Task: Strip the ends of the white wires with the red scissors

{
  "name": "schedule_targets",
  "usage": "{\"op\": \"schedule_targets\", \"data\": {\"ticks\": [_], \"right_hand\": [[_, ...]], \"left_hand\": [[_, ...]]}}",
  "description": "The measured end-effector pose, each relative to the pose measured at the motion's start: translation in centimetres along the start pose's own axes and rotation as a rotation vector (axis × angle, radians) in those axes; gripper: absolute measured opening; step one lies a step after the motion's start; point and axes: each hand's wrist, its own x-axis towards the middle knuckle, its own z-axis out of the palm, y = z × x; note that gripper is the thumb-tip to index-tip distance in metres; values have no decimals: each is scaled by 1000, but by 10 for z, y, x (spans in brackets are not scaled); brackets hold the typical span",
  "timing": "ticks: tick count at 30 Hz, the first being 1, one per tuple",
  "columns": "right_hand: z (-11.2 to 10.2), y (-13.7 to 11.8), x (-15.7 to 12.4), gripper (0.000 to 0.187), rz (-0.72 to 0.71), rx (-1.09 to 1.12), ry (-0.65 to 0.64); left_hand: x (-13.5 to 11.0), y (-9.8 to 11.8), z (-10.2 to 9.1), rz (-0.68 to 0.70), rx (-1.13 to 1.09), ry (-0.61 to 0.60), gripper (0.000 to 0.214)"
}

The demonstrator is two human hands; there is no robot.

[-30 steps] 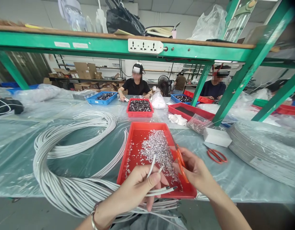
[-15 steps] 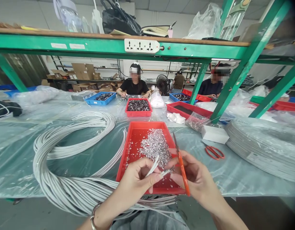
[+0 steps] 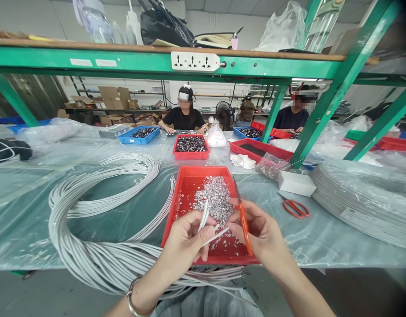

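My left hand [image 3: 185,240] is closed on white cables [image 3: 204,215], whose ends stick up and out to the right between thumb and fingers. Orange-handled scissors [image 3: 245,229] are held in my right hand [image 3: 271,233], blades pointing up and away. My right thumb and fingertips also meet at the cable end; whether a small metal piece sits there is hidden. Both hands hover over a red tray [image 3: 186,187] holding a heap of small silvery metal pieces [image 3: 214,193]. A big bundle of coiled white cables [image 3: 66,229] lies to the left, its ends running below my left forearm.
A second pair of orange-handled scissors [image 3: 295,208] lies right, beside a white box [image 3: 296,182] and a large wrapped cable coil [image 3: 364,211]. Further back stands a red tray of dark parts [image 3: 191,155]. A green shelf frame [image 3: 130,62] crosses overhead. Co-workers sit opposite.
The cable ends in my left hand have shifted left and stand more upright. My right hand with the scissors has moved slightly left, its fingertips nearer the cable end.
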Motion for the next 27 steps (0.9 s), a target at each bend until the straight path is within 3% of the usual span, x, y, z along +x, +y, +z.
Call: {"op": "schedule_targets", "data": {"ticks": [5, 8, 16, 23, 27], "right_hand": [[-1, 1, -3, 25, -82, -84, 177], [-1, 0, -6, 10, -96, -189, 149], [5, 6, -17, 4, -181, -233, 101], [10, 1, -18, 15, -55, -181, 239], [12, 4, -14, 18, -55, -155, 139]], "left_hand": [[2, 0, 1, -27, 49, 29, 41], [2, 2, 0, -15, 78, 27, 41], [-1, 1, -2, -88, 81, -62, 39], [-1, -2, -1, 17, 60, -45, 33], [-2, 0, 0, 18, 80, -44, 32]]}}
